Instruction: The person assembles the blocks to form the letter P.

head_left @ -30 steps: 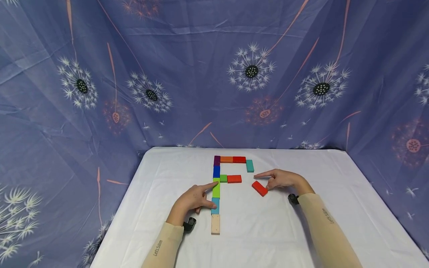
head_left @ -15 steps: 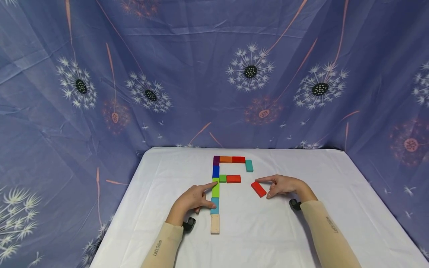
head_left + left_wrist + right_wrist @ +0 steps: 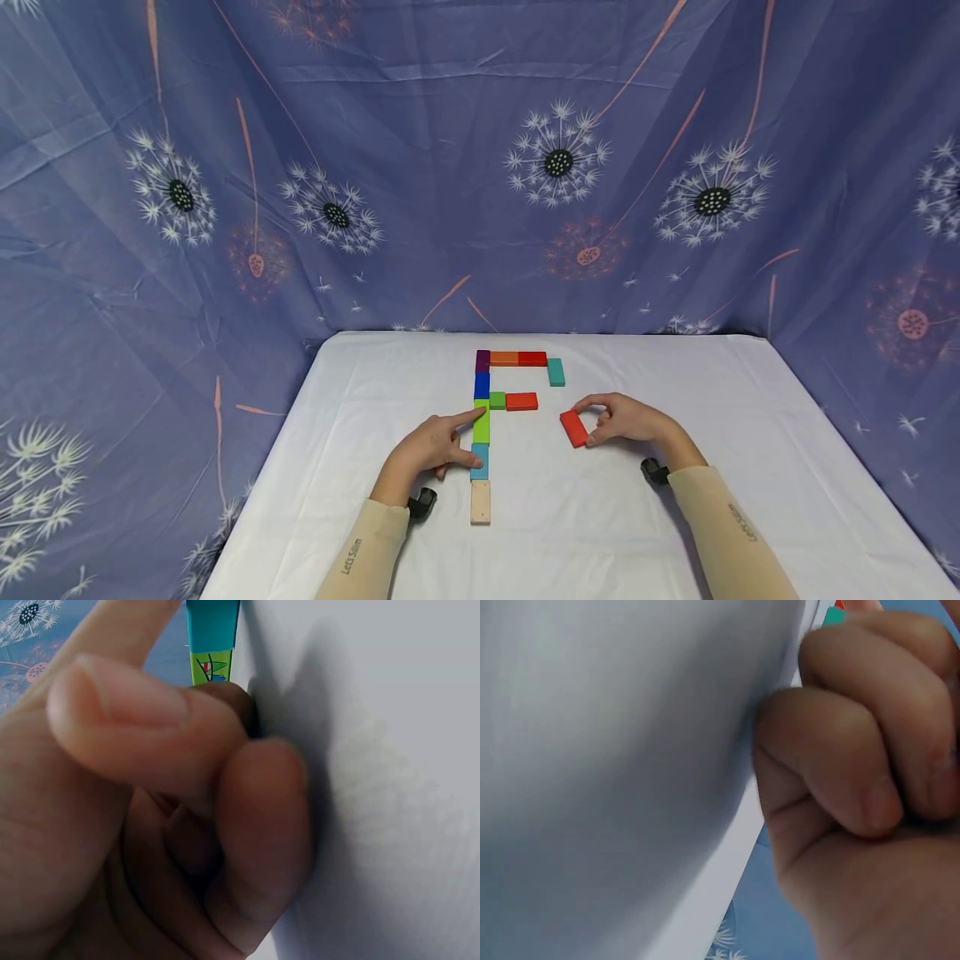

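Note:
My left hand (image 3: 429, 447) rests along a column of flat blocks in the head view. Its index fingertip touches the lime green block (image 3: 482, 427) and its thumb the light blue block (image 3: 480, 457). In the left wrist view, the other fingers of the left hand (image 3: 172, 795) are curled. My right hand (image 3: 628, 419) pinches a tilted red block (image 3: 573, 429) between index finger and thumb, on the table right of the column. The curled lower fingers of that right hand (image 3: 855, 742) fill the right wrist view and hide most of its work.
The column also has purple (image 3: 483, 360), dark blue (image 3: 482, 386) and plain wood (image 3: 480, 502) blocks. Orange (image 3: 504, 358), red (image 3: 532, 358) and teal (image 3: 556, 372) blocks lie at the top right. A small green block (image 3: 497, 401) and another red block (image 3: 521, 402) form a middle bar.
The right hand's index finger has drawn in to the loose red block, which has turned more upright and shifted slightly left and nearer. My left hand has kept its place.

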A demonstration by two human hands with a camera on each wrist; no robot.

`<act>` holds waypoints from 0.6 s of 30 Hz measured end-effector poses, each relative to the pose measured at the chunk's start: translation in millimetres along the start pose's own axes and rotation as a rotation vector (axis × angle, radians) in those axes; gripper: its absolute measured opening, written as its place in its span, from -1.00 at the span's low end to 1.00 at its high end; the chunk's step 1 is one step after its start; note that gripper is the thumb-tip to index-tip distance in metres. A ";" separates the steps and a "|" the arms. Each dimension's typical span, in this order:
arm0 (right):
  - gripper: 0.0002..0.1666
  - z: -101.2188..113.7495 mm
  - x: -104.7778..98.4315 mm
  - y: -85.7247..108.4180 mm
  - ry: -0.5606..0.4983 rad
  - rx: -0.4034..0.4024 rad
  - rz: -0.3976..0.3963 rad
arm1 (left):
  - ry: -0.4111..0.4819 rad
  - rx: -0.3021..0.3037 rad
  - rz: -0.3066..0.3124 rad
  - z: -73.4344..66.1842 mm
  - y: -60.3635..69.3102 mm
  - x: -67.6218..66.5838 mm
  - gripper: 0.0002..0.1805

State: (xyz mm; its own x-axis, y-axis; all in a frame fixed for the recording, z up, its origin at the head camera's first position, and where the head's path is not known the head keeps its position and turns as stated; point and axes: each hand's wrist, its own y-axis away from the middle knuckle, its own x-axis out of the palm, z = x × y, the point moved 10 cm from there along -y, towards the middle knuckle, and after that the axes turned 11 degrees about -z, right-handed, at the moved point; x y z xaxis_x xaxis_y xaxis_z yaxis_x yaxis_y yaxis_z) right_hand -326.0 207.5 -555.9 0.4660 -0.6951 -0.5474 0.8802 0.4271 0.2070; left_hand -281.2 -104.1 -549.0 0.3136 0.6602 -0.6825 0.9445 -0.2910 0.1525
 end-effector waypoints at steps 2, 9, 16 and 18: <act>-0.30 3.1 -0.8 0.1 0.014 -0.005 -0.040 | -0.003 0.000 -0.002 0.3 0.0 -0.1 0.04; -0.28 4.7 -8.2 -3.4 0.043 0.027 -0.213 | 0.000 0.006 -0.001 1.1 0.1 0.2 0.04; -0.29 6.1 -12.2 -8.2 -0.014 0.070 -0.355 | 0.015 0.007 0.002 1.1 0.4 0.1 0.04; -0.30 6.5 -12.3 -9.1 -0.002 0.069 -0.376 | 0.014 0.008 0.001 1.0 0.6 -0.2 0.04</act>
State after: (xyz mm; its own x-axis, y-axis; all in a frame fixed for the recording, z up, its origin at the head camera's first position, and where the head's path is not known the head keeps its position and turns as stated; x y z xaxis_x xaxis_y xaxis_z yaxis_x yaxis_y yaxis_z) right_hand -339.2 208.4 -545.8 0.1092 -0.7968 -0.5942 0.9937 0.1017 0.0463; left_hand -280.8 -105.1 -549.5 0.3157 0.6696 -0.6723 0.9435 -0.2967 0.1475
